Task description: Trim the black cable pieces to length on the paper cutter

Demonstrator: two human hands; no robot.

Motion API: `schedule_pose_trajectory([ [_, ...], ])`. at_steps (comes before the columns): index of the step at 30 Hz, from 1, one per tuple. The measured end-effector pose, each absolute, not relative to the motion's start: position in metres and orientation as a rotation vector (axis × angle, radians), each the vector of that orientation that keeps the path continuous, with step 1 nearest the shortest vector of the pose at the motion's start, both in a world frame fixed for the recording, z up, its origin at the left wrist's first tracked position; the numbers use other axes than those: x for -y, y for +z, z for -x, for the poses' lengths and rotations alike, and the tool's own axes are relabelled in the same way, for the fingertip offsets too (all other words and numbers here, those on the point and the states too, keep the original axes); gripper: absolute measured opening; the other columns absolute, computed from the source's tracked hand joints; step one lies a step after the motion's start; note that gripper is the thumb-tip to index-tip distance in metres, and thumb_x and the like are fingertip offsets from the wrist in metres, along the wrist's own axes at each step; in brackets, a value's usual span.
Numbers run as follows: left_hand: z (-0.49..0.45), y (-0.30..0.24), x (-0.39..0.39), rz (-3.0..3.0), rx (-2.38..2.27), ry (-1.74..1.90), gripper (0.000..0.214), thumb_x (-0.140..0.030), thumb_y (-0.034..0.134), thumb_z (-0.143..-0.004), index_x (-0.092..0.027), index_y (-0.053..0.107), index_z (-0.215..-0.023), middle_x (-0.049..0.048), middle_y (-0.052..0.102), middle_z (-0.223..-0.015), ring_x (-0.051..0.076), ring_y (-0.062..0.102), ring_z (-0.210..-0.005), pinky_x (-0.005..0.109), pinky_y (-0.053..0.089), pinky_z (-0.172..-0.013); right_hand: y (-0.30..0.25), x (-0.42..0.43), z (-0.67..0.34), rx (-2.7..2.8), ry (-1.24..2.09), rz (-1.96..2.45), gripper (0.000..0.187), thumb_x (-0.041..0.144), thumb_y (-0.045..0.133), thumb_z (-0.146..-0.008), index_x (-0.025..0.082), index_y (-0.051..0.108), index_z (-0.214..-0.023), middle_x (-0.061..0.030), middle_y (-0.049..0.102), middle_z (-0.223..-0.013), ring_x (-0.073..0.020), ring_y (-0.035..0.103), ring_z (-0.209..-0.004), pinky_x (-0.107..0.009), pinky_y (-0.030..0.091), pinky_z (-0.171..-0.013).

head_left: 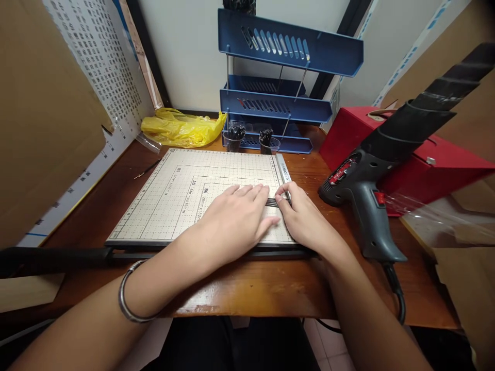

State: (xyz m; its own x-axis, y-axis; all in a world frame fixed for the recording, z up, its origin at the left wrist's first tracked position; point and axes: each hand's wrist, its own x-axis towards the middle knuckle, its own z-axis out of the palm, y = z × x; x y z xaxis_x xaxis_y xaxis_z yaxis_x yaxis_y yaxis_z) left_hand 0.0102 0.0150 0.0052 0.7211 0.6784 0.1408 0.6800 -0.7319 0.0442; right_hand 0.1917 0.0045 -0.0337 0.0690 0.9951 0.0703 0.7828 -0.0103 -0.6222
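A brown, glossy wooden table [251, 288] carries a cream gridded cutting board [154, 201] printed with paper sizes, a black bar running along its near edge. The thin black strips [272, 202] lie near its right end, between the two hands. The left hand [240, 216] is spread flat, palm down, on the board, its fingers beside and partly over them; the right hand [294, 206] is curled at their other end, thumb and fingertips close about it, though whether they pinch it I cannot tell

Behind the board stand two clear cups [233, 144] of black pieces, a crumpled yellow bag [181, 129] and a tiered blue rack [278, 105] against a pale wall [185, 56]. To the right a dark heat gun [373, 190] with a red switch stands in front of a red case [340, 136]. Brown cardboard [34, 98] rises on the left, next to a sheet of printed rows [100, 56]; light floor tiles [327, 348] show below the table
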Motion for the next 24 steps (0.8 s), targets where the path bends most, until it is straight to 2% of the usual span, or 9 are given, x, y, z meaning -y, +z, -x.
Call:
schedule_pose_trajectory([
  [3, -0.013, 0.003, -0.022, 2.827, 1.162, -0.276, 0.035, -0.035, 0.049, -0.104, -0.009, 0.065, -0.122, 0.0144, 0.071, -0.122, 0.031, 0.065, -0.112, 0.044, 0.050, -0.096, -0.035, -0.005, -0.192, 1.765, 0.541, 1.845, 0.017, 0.035, 0.037, -0.099, 0.023, 0.049, -0.100, -0.0095, 0.060, -0.119, -0.0245, 0.057, -0.111, -0.043, 0.044, -0.102],
  [7, -0.019, 0.000, -0.026, 2.805, 1.156, -0.299, 0.024, -0.026, 0.053, -0.101, -0.013, 0.072, -0.099, 0.0104, 0.072, -0.102, 0.028, 0.066, -0.099, 0.040, 0.051, -0.085, -0.036, -0.005, -0.192, 1.766, 0.544, 1.856, 0.018, 0.036, 0.036, -0.100, 0.023, 0.049, -0.100, -0.0104, 0.059, -0.118, -0.0252, 0.056, -0.113, -0.044, 0.043, -0.102],
  [15, -0.029, -0.007, -0.025, 2.777, 1.117, -0.382, 0.026, -0.016, 0.052, -0.100, -0.014, 0.076, -0.092, 0.0094, 0.073, -0.096, 0.025, 0.065, -0.090, 0.035, 0.051, -0.071, -0.036, -0.005, -0.193, 1.746, 0.574, 1.837, 0.018, 0.035, 0.037, -0.098, 0.023, 0.050, -0.099, -0.0099, 0.058, -0.117, -0.0248, 0.055, -0.113, -0.043, 0.043, -0.101],
  [24, -0.032, -0.009, -0.028, 2.791, 1.158, -0.392, 0.028, -0.018, 0.053, -0.099, -0.015, 0.079, -0.091, 0.0093, 0.074, -0.096, 0.025, 0.066, -0.090, 0.034, 0.051, -0.068, -0.034, -0.004, -0.194, 1.730, 0.600, 1.823, 0.017, 0.034, 0.034, -0.098, 0.023, 0.047, -0.096, -0.0094, 0.057, -0.114, -0.0254, 0.054, -0.112, -0.043, 0.041, -0.101],
])
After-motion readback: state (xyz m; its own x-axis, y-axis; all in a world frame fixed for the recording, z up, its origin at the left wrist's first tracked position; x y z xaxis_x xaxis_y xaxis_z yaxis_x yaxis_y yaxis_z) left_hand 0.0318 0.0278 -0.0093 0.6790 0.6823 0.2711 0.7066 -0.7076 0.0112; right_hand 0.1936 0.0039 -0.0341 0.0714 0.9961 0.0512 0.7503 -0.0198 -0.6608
